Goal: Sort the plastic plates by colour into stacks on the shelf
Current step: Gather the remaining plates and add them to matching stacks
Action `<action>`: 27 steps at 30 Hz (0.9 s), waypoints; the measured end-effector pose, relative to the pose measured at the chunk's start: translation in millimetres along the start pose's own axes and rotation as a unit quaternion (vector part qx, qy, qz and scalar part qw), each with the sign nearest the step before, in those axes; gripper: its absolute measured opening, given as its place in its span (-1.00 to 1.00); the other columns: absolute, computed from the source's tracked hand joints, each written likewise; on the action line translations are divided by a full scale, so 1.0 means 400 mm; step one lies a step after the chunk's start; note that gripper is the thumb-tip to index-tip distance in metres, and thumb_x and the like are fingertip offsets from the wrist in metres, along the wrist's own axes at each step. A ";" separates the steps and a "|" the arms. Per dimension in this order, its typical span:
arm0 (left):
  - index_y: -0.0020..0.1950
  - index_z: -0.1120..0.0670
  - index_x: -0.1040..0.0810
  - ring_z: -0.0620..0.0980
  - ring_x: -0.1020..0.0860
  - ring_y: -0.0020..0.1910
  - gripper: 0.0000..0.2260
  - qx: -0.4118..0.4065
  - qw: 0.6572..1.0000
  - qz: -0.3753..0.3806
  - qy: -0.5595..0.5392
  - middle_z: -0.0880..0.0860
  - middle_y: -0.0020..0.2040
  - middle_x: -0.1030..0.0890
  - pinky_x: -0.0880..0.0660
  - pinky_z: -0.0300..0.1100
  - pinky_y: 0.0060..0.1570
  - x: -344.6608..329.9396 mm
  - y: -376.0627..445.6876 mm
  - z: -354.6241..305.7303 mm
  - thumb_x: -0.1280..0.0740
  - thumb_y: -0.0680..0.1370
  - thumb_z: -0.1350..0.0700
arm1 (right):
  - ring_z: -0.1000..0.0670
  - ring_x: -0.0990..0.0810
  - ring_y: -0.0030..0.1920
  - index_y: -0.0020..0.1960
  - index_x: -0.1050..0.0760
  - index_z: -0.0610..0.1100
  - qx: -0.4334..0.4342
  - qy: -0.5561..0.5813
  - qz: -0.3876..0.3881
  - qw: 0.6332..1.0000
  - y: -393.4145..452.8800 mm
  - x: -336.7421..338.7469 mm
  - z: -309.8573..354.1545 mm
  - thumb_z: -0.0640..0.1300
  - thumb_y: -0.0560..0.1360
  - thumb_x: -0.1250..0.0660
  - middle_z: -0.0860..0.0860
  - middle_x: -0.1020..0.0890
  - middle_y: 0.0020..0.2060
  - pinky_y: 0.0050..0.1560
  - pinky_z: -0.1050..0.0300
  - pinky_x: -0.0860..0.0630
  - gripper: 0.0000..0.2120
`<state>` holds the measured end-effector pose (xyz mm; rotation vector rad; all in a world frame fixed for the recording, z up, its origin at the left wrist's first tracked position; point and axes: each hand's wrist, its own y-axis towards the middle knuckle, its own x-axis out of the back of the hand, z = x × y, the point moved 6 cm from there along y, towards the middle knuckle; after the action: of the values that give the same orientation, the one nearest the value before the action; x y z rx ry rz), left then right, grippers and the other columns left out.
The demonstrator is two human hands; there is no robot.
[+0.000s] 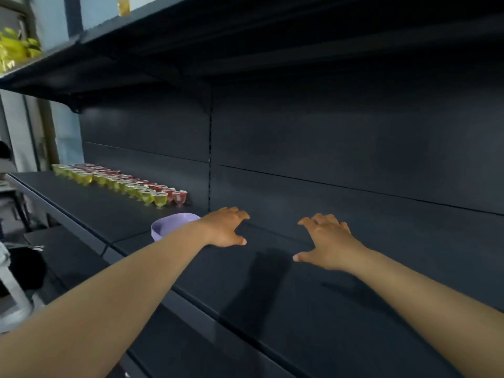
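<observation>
Fingers [240,215] spread, holding nothing, on both hands.
Bare dark shelf [272,282] lies between them; a lilac plate [166,226] sits behind the left hand [225,227].

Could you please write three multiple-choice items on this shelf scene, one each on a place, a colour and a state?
1. Where do the small jelly cups stand?
A. In rows at the left of the shelf, near the back panel
B. On the floor
C. Between the two hands

2. What colour is the plastic dish behind the left forearm?
A. Orange
B. Pale purple
C. Black

3. What are the hands doing?
A. Both grip plates
B. Left hand and right hand are spread open over the shelf, holding nothing
C. One holds a cup

Answers:
1 A, the cups line the shelf's far left.
2 B, its rim shows pale purple.
3 B, the fingers are spread and nothing is in either hand.
</observation>
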<state>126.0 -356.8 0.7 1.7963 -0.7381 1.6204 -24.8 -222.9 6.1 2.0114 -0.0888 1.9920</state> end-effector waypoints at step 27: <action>0.09 0.16 -0.56 0.09 -0.59 0.00 -0.74 0.091 0.790 0.136 -0.591 0.14 0.06 -0.64 -0.50 -0.14 -0.07 -0.235 0.240 0.683 -0.42 0.43 0.34 | -0.08 -0.63 0.06 0.15 -0.56 -0.16 -0.334 0.574 -0.029 0.747 0.460 -0.369 0.512 -0.25 0.37 -0.46 -0.06 -0.67 0.01 0.13 0.00 -0.56 -0.65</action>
<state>225.2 -624.2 -105.9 2.9141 -1.4298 0.4894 120.8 -476.1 -104.7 0.1912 -0.3733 2.3080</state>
